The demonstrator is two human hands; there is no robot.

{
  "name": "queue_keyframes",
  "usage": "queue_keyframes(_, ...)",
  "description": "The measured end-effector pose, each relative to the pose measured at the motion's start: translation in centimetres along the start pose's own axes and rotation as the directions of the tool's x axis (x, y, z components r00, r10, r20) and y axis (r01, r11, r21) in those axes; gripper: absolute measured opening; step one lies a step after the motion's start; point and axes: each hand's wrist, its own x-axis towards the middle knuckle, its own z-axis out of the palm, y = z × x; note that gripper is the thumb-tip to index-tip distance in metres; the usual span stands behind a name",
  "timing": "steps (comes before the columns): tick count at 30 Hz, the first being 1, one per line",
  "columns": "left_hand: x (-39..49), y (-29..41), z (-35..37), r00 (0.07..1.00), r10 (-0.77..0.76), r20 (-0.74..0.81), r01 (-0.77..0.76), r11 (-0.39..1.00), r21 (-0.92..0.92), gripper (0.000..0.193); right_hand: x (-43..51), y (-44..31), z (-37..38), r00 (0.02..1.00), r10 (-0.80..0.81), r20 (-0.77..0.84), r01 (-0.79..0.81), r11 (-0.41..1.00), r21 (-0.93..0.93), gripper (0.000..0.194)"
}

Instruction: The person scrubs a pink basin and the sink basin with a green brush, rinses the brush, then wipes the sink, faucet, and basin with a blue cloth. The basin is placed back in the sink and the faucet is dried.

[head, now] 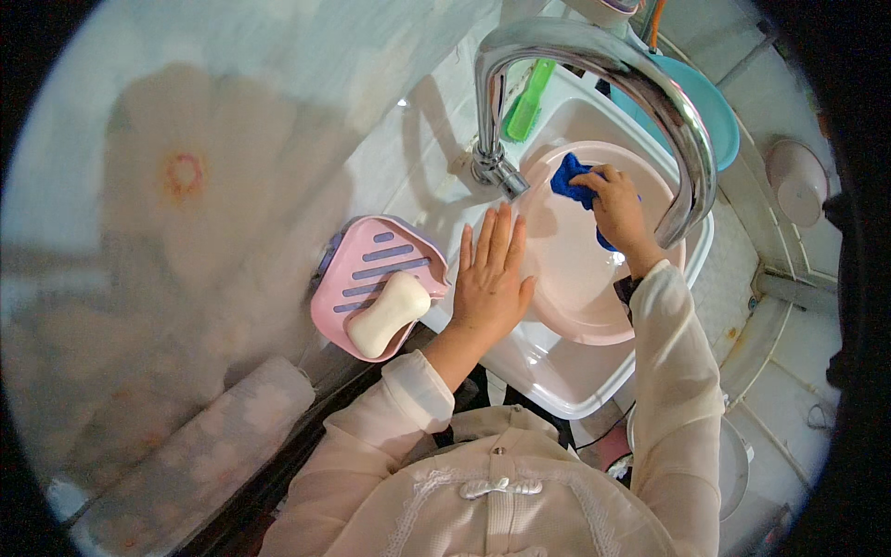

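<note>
My right hand (616, 212) pinches a dark blue cloth (572, 182) inside a round pale pink basin (557, 278). Part of the cloth hangs below the palm, and the hand hides some of it. The basin sits in a white rectangular sink (581, 390). Palm down and empty, my left hand (491, 271) extends its fingers over the sink's left edge. Its fingertips are just below the small chrome tap handle (511, 182). Above the basin arches a large chrome faucet spout (592, 45), its end near my right wrist.
Left of my left hand, a pink slotted soap dish (334, 299) holds a white soap bar (390, 313). A green brush (530, 104) lies behind the sink. A turquoise basin (724, 132) stands beyond its far right corner. A rolled patterned covering (209, 445) lies lower left.
</note>
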Motion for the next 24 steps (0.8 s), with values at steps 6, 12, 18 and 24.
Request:
queue_keyframes(6, 1.6, -0.8, 1.1, 0.910, -0.304, -0.282, 0.103, 0.825, -0.556, 0.055, 2.5, -4.8, -1.7, 0.973, -0.220, -0.065, 0.227, 0.963, 0.147, 0.043)
queue_keyframes(12, 4.0, -3.4, 1.0, 0.836, -0.544, -0.074, 0.295, 0.560, -0.774, 0.020, 4.2, -7.2, 0.2, 0.928, -0.366, 0.065, 0.368, 0.929, -0.025, 0.026)
queue_keyframes(18, 3.7, -2.8, 0.4, 0.884, -0.191, -0.427, 0.002, 0.914, -0.405, 0.015, 4.1, -5.9, 1.5, 0.917, -0.399, -0.017, 0.399, 0.917, -0.024, 0.018)
queue_keyframes(24, 3.9, -3.0, 0.6, 0.900, -0.163, -0.404, 0.000, 0.927, -0.374, 0.013, 3.7, -3.0, 1.7, 0.930, -0.336, -0.149, 0.332, 0.942, -0.054, 0.016)
